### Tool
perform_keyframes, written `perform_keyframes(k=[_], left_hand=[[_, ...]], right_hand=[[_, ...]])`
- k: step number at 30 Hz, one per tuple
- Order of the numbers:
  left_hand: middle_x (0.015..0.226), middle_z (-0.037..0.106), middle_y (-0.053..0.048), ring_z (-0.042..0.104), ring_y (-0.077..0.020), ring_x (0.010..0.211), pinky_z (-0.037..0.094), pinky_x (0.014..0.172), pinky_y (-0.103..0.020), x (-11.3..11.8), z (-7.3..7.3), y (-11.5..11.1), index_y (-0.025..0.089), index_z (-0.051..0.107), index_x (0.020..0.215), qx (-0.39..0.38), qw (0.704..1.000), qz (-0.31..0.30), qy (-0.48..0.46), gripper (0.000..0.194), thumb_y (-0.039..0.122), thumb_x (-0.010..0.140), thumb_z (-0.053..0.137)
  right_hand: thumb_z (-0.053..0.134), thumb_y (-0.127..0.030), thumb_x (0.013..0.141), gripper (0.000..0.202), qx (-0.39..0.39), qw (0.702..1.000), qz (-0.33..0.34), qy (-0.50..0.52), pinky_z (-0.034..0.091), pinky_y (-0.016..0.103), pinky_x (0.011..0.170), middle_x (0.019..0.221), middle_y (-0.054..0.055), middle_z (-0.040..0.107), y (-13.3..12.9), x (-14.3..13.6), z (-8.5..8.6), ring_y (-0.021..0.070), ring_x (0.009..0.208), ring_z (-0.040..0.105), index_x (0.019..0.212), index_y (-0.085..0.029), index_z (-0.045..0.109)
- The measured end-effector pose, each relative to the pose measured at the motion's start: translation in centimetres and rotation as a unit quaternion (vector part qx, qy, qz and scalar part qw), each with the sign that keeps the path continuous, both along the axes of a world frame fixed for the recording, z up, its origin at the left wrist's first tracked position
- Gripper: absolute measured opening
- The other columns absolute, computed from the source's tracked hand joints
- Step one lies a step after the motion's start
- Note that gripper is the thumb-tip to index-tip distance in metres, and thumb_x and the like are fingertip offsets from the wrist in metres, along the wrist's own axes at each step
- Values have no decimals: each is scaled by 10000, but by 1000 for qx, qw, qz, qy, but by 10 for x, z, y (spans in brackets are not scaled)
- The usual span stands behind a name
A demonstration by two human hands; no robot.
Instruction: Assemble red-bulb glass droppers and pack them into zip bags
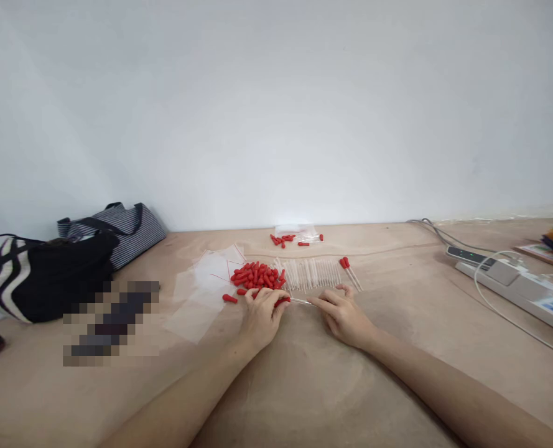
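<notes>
Head view. I read the left hand (261,316) at centre with thumb and fingers pinched together on a red rubber bulb (284,300); the bulb's narrow end points toward the right hand (348,318). A thin clear tube (299,301) runs from the bulb across the gap between the hands, its far end at the right fingertips. Right index finger extended to that end, another finger raised behind it; I cannot tell whether the right fingers grip the tube or only touch it.

Just beyond the left hand: a pile of red bulbs (256,274). To its right, a row of clear tubes (313,274) side by side, then two bulb-tipped tubes (352,274) lying slanted. Farther back, a small group of red pieces (283,239) beside a clear bag (295,229). Left of the pile, overlapping translucent bags (201,286).

Surface: tan tabletop (276,386) against a pale wall (276,112). At left I log a black bag with white stripes (66,274), a striped bag (134,239) behind it and a pixelated dark patch (117,320). At right, a white power strip (523,295) with cables.
</notes>
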State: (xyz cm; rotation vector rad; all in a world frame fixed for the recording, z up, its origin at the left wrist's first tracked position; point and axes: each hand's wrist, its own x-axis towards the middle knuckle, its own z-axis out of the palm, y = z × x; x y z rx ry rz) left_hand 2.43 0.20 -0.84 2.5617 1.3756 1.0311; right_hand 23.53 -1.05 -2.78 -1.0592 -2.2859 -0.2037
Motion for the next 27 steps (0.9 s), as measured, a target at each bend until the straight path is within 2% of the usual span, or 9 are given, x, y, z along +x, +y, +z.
perform_keyframes(k=[4, 9, 16, 22, 27], left_hand=[[825, 647, 34, 553, -148, 811, 215, 848, -378, 0, 1, -1, 222, 561, 835, 9, 1000, -4, -2, 67, 181, 818, 511], [776, 649, 41, 561, -145, 790, 195, 874, -391, 1, 3, -2, 222, 581, 826, 22, 999, -34, -2, 54, 191, 796, 548], [707, 651, 32, 568, -148, 740, 189, 874, -412, 3, 4, -3, 218, 607, 783, 40, 998, -44, -23, 54, 187, 778, 563], [696, 652, 32, 566, -147, 735, 172, 889, -425, 2, 1, -4, 218, 608, 777, 49, 996, -68, -15, 69, 183, 782, 549], [688, 658, 32, 566, -142, 723, 182, 885, -416, 4, -1, -4, 220, 609, 779, 58, 995, -79, -26, 76, 198, 791, 537]], right_hand=[[364, -85, 800, 344, -16, 1000, 6, 20, 195, 364, 826, 842, 38, 617, -2, -2, 5, 137, 765, 526, 1059, -213, 550], [414, -220, 854, 213, 9, 999, 4, 44, 197, 318, 741, 700, 0, 606, -1, -10, 5, 108, 646, 495, 964, -226, 596], [394, -188, 856, 230, 58, 997, 11, 46, 183, 307, 719, 632, -11, 569, 0, -14, 1, 91, 592, 450, 893, -203, 621], [381, -144, 831, 246, 44, 998, 36, 35, 179, 307, 710, 637, -6, 576, 1, -13, 1, 96, 591, 455, 915, -190, 607], [379, -159, 826, 215, 35, 997, 45, 58, 177, 299, 689, 645, -5, 580, 0, -13, 3, 99, 593, 461, 832, -175, 593]])
